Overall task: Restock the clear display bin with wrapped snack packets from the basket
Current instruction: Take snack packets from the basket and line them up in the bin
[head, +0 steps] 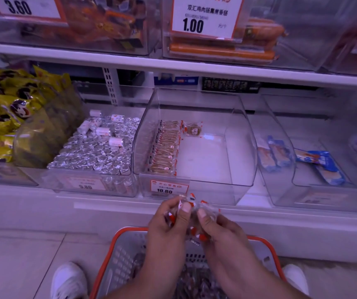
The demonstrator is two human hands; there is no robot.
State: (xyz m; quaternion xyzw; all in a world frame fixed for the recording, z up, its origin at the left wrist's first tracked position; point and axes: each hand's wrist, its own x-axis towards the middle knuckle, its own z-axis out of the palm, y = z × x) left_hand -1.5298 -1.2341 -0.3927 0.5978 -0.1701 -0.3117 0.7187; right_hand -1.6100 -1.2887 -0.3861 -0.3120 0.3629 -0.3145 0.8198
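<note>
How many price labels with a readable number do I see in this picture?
4: the 3.60 label top left, the 1.00 label top centre, the 9.80 label on the foil-sweets bin, the 10.80 label on the clear display bin. Another at the lower right is too blurred to read.

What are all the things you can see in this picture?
clear bin: one, see-through, middle of lower shelf
snack packets: one row plus one loose, brown and red, left side of the clear bin
held packets: a few, clear and red, in both hands
basket: one, red rim, grey, on floor
silver sweets: many, bin to the left
yellow bags: many, far left
blue packets: several, bins at right
price tags: several, white and orange
shoes: two, white
left hand: holding packets
right hand: holding packets
</note>
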